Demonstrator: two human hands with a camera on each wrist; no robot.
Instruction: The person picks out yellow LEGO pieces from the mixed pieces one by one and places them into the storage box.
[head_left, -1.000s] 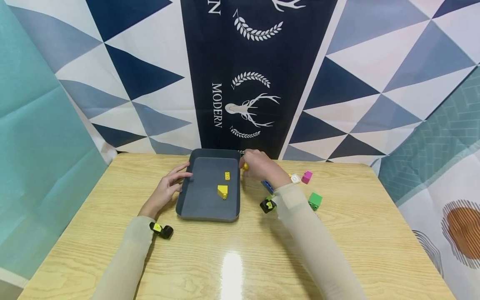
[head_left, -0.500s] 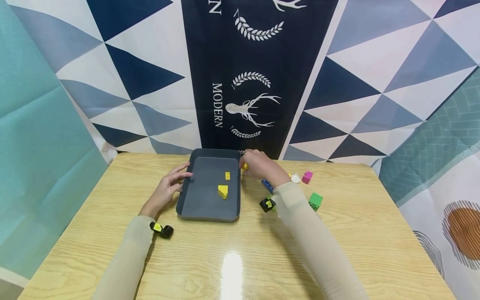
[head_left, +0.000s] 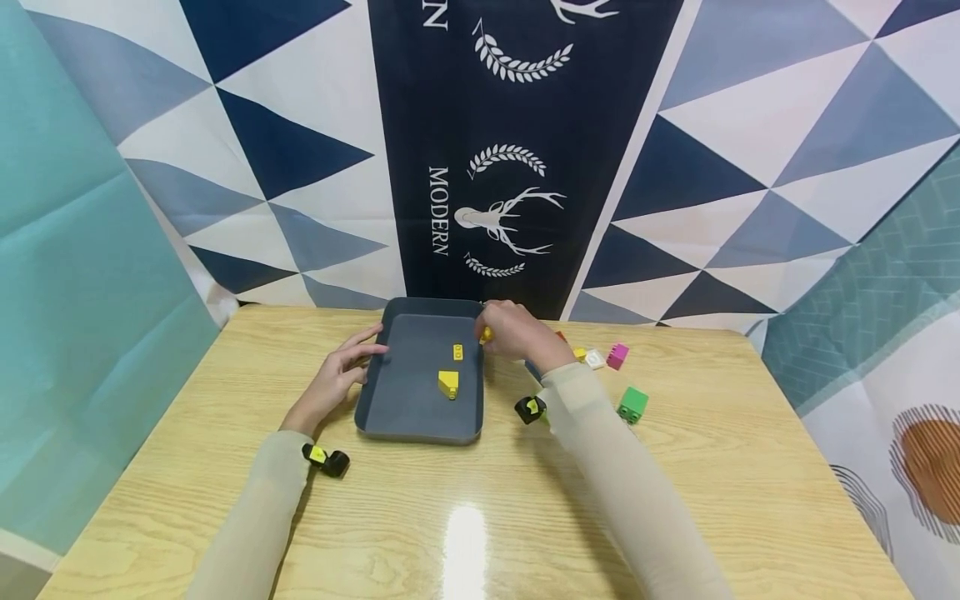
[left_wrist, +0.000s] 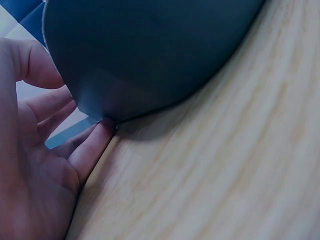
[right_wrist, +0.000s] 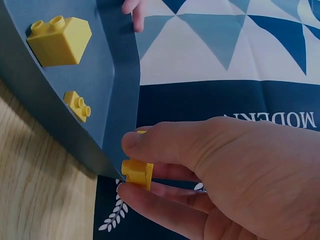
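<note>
The grey tray [head_left: 408, 408] lies on the table with two yellow toy building bricks inside. One is a small two-stud brick [head_left: 457, 352]; the other is a larger slope brick [head_left: 448, 382]. At the tray's left side, my left hand [head_left: 333, 379] rests with extended fingers against the wall, fingertips at the rim. My right hand [head_left: 513, 329] pinches a small yellow brick [right_wrist: 136, 172] between thumb and fingers, beside the tray's right wall near its back corner. The fingers partly cover that brick.
Right of the tray lie a white brick [head_left: 594, 359], a pink brick [head_left: 618, 356], a green brick [head_left: 633, 404] and a yellow piece [head_left: 579, 354]. A blue brick [head_left: 532, 369] is partly hidden by the right arm. A patterned cloth [head_left: 480, 167] hangs behind the table [head_left: 375, 525].
The right hand has shifted very slightly left, still pinching the yellow brick. A red piece now shows behind its wrist. The left hand stays at the tray.
</note>
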